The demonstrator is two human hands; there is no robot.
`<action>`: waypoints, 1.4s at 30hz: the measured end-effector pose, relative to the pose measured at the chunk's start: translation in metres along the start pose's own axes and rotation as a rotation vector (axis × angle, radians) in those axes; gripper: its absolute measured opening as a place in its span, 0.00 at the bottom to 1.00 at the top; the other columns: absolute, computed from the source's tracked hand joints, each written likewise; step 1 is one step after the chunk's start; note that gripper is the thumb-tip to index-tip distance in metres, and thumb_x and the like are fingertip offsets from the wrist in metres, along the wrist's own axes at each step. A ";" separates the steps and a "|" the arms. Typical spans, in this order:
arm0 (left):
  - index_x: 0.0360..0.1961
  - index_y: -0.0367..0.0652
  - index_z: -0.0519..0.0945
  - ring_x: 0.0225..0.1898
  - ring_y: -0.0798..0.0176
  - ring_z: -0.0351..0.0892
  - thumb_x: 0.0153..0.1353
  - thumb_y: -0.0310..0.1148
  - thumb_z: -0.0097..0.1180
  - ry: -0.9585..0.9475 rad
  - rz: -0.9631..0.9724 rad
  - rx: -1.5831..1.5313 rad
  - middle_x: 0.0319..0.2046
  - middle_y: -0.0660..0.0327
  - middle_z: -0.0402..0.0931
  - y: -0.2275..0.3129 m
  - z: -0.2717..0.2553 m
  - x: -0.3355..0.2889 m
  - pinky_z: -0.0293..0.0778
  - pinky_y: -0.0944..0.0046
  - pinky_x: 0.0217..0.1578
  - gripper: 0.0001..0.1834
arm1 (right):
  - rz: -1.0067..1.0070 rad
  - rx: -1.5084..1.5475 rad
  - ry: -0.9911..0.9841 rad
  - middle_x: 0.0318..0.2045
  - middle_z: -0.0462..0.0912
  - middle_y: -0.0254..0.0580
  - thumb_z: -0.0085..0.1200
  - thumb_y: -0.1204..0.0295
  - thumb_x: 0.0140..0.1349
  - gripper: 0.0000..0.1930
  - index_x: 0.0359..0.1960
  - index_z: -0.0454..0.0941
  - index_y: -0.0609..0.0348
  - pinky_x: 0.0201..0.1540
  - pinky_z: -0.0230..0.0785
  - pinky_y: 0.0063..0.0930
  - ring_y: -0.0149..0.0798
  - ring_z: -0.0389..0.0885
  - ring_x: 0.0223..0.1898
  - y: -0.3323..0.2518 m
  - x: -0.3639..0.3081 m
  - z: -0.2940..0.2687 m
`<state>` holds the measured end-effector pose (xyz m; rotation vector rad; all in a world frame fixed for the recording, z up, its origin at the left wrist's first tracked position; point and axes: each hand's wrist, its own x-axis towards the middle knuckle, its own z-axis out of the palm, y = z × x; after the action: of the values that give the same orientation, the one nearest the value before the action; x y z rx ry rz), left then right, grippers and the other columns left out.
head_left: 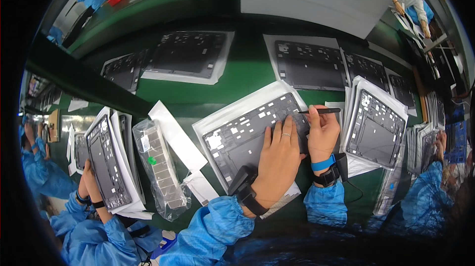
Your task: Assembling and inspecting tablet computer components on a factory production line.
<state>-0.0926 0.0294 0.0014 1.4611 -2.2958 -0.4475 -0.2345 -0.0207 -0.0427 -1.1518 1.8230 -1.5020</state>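
A dark grey tablet back cover (232, 142) dotted with small white patches lies tilted on white sheeting in front of me. My left hand (279, 150) rests flat on its right half, fingers stretched out, a ring on one of them. At the cover's upper right edge, my right hand (322, 135) pinches a pair of black tweezers (327, 110). The tweezers' tip points left, over the cover's edge close to my left fingertips. Whether the tip holds anything is too small to tell.
On my right stands a stack of similar covers (378, 127). Left of my work lie a clear plastic bag (166, 172) of grey strips and white paper strips (178, 137). More covers (185, 53) lie across the green table (168, 89). A co-worker's hands (89, 184) hold a cover at left.
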 end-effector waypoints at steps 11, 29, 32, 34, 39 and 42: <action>0.70 0.27 0.68 0.74 0.41 0.61 0.56 0.40 0.73 -0.106 -0.033 -0.050 0.75 0.47 0.58 0.000 0.007 0.003 0.60 0.39 0.74 0.45 | -0.083 0.007 0.023 0.30 0.88 0.44 0.62 0.75 0.71 0.06 0.44 0.83 0.66 0.32 0.74 0.25 0.30 0.86 0.31 -0.002 -0.007 0.001; 0.69 0.25 0.69 0.72 0.39 0.64 0.59 0.37 0.69 -0.081 -0.019 -0.016 0.74 0.44 0.61 0.002 0.000 0.005 0.62 0.40 0.73 0.41 | -0.171 -0.092 0.035 0.31 0.89 0.49 0.62 0.73 0.70 0.07 0.43 0.83 0.66 0.35 0.78 0.32 0.40 0.90 0.32 -0.011 -0.007 0.003; 0.69 0.25 0.69 0.72 0.39 0.64 0.60 0.37 0.69 -0.092 -0.025 -0.024 0.74 0.43 0.61 0.002 -0.002 0.005 0.62 0.40 0.73 0.40 | -0.150 -0.107 0.039 0.32 0.89 0.50 0.62 0.73 0.70 0.07 0.43 0.83 0.66 0.34 0.78 0.32 0.41 0.90 0.32 -0.016 -0.008 0.003; 0.67 0.26 0.72 0.71 0.43 0.67 0.58 0.39 0.71 -0.061 -0.023 0.021 0.71 0.46 0.66 0.004 -0.003 0.006 0.65 0.42 0.72 0.40 | -0.136 -0.108 0.038 0.32 0.89 0.50 0.62 0.73 0.70 0.07 0.43 0.83 0.66 0.34 0.78 0.32 0.41 0.90 0.32 -0.016 -0.009 0.004; 0.66 0.26 0.73 0.70 0.44 0.68 0.57 0.39 0.71 -0.057 -0.019 0.026 0.71 0.46 0.66 0.005 0.000 0.007 0.65 0.41 0.72 0.40 | -0.149 -0.088 0.039 0.32 0.89 0.52 0.62 0.74 0.70 0.07 0.43 0.83 0.66 0.35 0.79 0.32 0.42 0.91 0.33 -0.012 -0.008 0.003; 0.66 0.27 0.74 0.70 0.44 0.68 0.59 0.37 0.68 -0.028 -0.025 0.034 0.70 0.46 0.67 0.006 0.000 0.007 0.66 0.41 0.71 0.37 | -0.153 -0.089 0.036 0.31 0.89 0.52 0.62 0.74 0.70 0.07 0.44 0.82 0.66 0.35 0.80 0.32 0.42 0.92 0.33 -0.014 -0.008 0.004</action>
<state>-0.0996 0.0253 0.0051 1.5099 -2.3206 -0.4410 -0.2232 -0.0166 -0.0315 -1.3420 1.8789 -1.5481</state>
